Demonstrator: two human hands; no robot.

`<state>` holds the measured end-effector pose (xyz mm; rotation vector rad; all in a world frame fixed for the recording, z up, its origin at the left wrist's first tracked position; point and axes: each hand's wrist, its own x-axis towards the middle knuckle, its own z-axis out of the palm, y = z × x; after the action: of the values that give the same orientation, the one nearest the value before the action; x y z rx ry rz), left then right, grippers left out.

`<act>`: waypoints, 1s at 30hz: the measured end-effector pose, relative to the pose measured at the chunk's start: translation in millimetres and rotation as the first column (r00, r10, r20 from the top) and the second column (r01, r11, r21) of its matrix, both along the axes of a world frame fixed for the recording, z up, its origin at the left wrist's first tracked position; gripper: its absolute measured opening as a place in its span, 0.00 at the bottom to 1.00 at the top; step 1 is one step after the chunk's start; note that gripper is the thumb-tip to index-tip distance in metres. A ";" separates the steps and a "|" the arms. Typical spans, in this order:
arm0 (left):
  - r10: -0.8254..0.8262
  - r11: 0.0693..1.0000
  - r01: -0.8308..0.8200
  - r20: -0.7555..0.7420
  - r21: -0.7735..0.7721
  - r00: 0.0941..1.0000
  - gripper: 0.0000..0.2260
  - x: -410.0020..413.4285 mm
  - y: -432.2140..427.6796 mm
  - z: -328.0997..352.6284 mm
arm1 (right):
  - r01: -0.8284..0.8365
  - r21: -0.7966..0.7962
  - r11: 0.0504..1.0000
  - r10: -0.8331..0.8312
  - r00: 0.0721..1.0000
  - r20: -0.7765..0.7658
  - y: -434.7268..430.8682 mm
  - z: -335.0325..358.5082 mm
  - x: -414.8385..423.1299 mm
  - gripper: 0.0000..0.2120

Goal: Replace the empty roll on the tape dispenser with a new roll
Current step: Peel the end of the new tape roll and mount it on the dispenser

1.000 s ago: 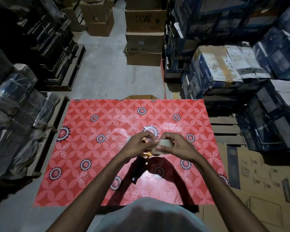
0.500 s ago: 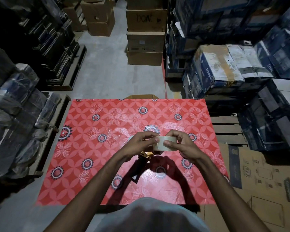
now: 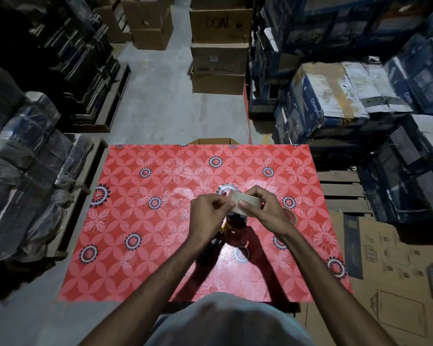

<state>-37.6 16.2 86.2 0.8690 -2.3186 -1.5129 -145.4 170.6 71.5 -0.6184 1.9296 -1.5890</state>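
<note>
**New roll in hand, dispenser not yet loaded**

The person holds the new tape roll [image 3: 244, 204] above the middle of the table [image 3: 160, 270]. The right hand [image 3: 266, 211] grips the roll, thumb across its near face and fingers curled over the far side. The left hand [image 3: 208, 213] pinches at the roll's near edge with thumb and forefinger, apparently picking at the loose end of the tape, though the end itself is too small to make out.

The tape dispenser [image 3: 229, 224] lies on the table directly under the hands. Only a patch of yellow and a dark part show between the wrists, so whether its hub is bare or still carries the empty core cannot be told. A pale round shape [image 3: 292, 216] peeks out just behind the right wrist; it may be the spent roll, but that is a guess.

By this reading the task sits around its midpoint: the fresh roll is picked up and being prepared, while seating it on the dispenser and threading the tape are still to do.

The table wears a glossy red cloth with floral medallions, glare at its centre. Around it is a dim storeroom: wrapped bundles [image 3: 23, 171] on the left, stacked blue cartons [image 3: 335, 101] on the right, brown cardboard boxes [image 3: 219, 46] beyond on a concrete floor [image 3: 160, 103], and flattened cardboard [image 3: 398, 283] at the near right.
</note>
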 end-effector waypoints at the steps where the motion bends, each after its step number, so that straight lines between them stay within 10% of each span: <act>1: 0.018 1.000 -0.018 0.012 -0.004 1.000 0.05 -0.4 0.6 -0.2 | -0.002 0.000 1.000 0.002 1.000 -0.007 -0.5 -0.5 1.2 0.09; 20: -0.111 0.929 0.158 0.157 -0.334 0.981 0.07 7.2 9.0 -9.4 | -0.013 -0.026 1.000 0.013 1.000 0.001 -1.2 -12.3 22.2 0.10; 30: -0.227 0.902 0.188 0.056 0.388 0.972 0.08 11.7 -23.6 -27.6 | -0.077 -0.042 0.996 0.083 0.983 0.162 15.1 -15.1 9.4 0.09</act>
<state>-25.8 -7.3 58.6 0.8168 -2.2830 -2.1083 -136.0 185.8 56.4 -0.5548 1.7394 -1.5755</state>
